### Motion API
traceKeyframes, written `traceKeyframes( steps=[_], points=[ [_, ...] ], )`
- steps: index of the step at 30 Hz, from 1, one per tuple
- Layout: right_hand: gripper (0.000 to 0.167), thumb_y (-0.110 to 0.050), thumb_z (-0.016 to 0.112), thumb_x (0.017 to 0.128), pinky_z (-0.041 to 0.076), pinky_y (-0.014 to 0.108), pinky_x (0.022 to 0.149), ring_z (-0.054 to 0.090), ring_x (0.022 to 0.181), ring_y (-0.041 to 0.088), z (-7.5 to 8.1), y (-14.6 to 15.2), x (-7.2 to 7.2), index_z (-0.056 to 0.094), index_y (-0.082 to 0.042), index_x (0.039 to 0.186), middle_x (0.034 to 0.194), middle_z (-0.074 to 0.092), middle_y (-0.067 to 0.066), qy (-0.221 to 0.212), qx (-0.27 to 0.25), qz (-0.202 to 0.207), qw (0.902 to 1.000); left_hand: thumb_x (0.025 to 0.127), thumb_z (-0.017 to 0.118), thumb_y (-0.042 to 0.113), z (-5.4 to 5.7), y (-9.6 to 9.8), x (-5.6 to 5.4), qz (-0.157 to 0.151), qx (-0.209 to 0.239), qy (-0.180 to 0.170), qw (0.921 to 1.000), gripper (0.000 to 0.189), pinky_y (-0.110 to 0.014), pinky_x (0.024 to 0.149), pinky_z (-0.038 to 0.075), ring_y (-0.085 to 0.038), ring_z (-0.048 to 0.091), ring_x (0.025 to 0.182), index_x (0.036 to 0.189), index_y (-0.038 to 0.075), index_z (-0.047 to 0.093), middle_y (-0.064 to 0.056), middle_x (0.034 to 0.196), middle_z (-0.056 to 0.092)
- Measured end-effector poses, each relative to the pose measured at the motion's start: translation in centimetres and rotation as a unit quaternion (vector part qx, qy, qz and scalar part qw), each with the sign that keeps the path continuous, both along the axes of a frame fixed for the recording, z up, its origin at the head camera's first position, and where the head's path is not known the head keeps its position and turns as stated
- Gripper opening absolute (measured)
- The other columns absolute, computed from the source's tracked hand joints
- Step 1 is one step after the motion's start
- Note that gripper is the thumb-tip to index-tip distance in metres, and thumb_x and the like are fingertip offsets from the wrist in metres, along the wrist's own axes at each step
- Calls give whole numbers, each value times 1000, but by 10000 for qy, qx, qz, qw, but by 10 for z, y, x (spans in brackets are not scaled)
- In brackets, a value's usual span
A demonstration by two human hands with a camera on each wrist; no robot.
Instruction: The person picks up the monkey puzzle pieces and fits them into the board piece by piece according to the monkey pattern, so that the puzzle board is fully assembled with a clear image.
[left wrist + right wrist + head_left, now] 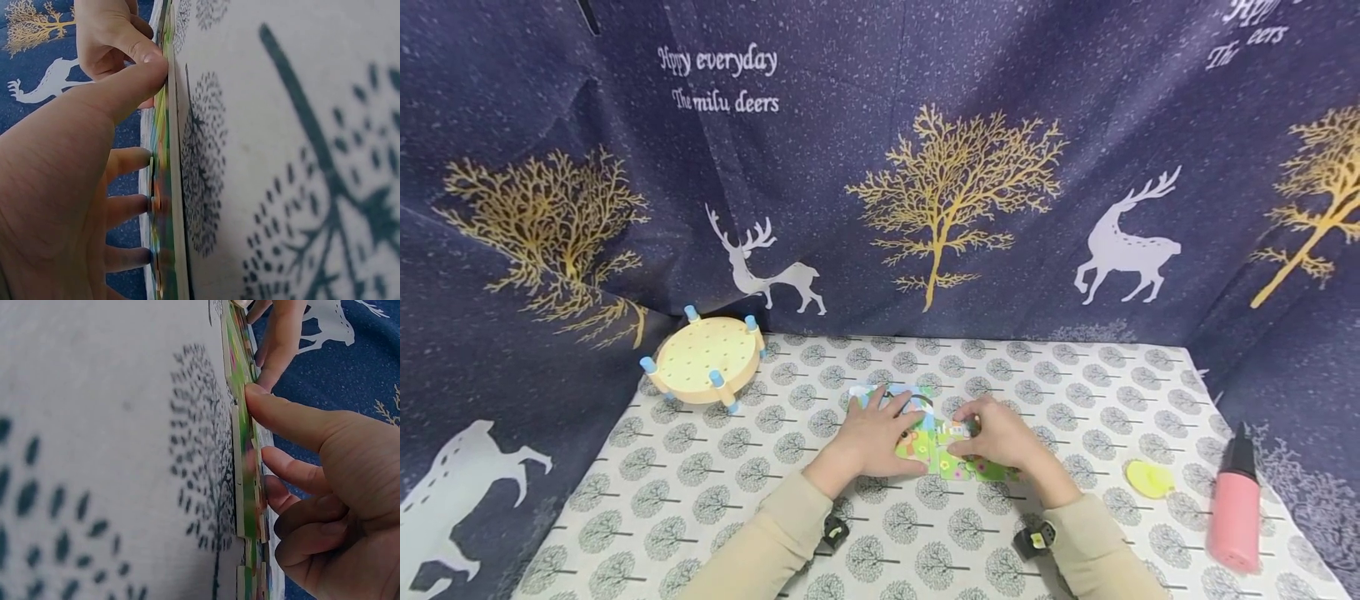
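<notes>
A colourful jigsaw puzzle (926,446) lies flat on the cloth, its thin stacked edge showing in the left wrist view. Spread across its left part, my left hand (877,439) presses down with fingertips and thumb, covering much of the picture. My right hand (998,433) is over the right part, thumb and index finger bent around a puzzle piece (953,430) with a green and white print. In the right wrist view the thumb (284,412) touches the puzzle's green near edge, and the other fingers are curled behind it.
At the back left stands a round pegboard (707,358) with blue-tipped legs. To the right lie a yellow flat object (1148,479) and a pink bottle-shaped pump with a black nozzle (1235,517). A dark blue curtain (820,167) hangs behind the table's tree-patterned cloth (722,462).
</notes>
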State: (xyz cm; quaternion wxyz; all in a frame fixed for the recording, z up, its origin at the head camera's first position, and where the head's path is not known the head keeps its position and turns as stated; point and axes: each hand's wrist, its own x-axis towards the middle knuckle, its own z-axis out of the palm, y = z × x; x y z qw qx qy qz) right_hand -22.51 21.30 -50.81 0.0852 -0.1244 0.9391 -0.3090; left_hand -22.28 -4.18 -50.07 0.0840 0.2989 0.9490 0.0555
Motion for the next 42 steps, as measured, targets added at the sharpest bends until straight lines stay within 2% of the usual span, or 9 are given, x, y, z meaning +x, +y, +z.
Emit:
traceKeyframes(
  steps=[3, 7, 9, 15, 22, 25, 35, 42],
  points=[
    [53, -40, 96, 70, 53, 38, 71, 56, 79, 17, -2, 1, 0, 75, -14, 112, 112, 62, 6, 116, 152, 30, 9998, 85, 56, 84, -2, 0, 0, -4, -48, 38, 10000, 94, -80, 111, 24, -44, 19, 154, 162, 33, 37, 0, 172, 23],
    [58, -46, 96, 68, 56, 46, 86, 60, 92, 19, -3, 1, 0, 75, -16, 113, 117, 63, 5, 206, 350, -9, 9992, 85, 54, 85, -5, -1, -1, -14, -84, 35, 10000, 95, -79, 112, 24, -42, 18, 155, 163, 33, 35, 0, 172, 22],
    [58, -46, 96, 68, 56, 50, 90, 62, 97, 22, -2, 1, 0, 75, -15, 112, 118, 64, 6, 225, 371, 13, 9991, 85, 54, 85, -5, -1, -1, -13, -92, 42, 9999, 95, -80, 112, 24, -43, 18, 155, 163, 33, 35, -1, 172, 22],
    [58, -45, 95, 69, 54, 54, 96, 64, 105, 28, 1, 0, 0, 74, -14, 113, 117, 63, 7, 255, 433, 70, 9987, 85, 54, 85, -5, -1, -1, 0, -127, 85, 9999, 95, -79, 112, 24, -43, 20, 155, 163, 34, 36, -3, 171, 23],
    [42, -34, 94, 75, 54, 48, 90, 60, 95, 20, 1, 7, -1, 74, -20, 110, 116, 62, 3, 166, 214, 162, 9995, 81, 59, 86, -5, -7, -4, -47, -22, -72, 10000, 99, -79, 114, 16, -39, 16, 156, 163, 36, 34, 0, 172, 20],
    [40, -32, 93, 77, 54, 49, 92, 60, 97, 20, 1, 8, -3, 74, -18, 109, 115, 62, 3, 120, 240, 227, 9994, 79, 61, 86, -5, -9, -5, -92, 18, -92, 9999, 101, -79, 114, 15, -39, 16, 157, 163, 36, 34, 0, 172, 20],
    [41, -31, 93, 76, 54, 44, 88, 58, 93, 17, 3, 7, -7, 70, -16, 108, 110, 63, 1, 41, 237, 255, 9994, 78, 63, 86, -3, -15, -6, -204, 141, 41, 9997, 105, -78, 114, 18, -41, 21, 155, 163, 30, 36, -4, 171, 25],
    [43, -29, 96, 72, 56, 42, 86, 61, 88, 13, 2, 7, -7, 71, -17, 105, 101, 67, -4, 50, 39, 160, 9999, 78, 66, 83, -1, -38, -4, -106, 326, -9, 9994, 102, -75, 116, 20, -41, 25, 153, 161, 28, 42, -3, 169, 30]
  ],
)
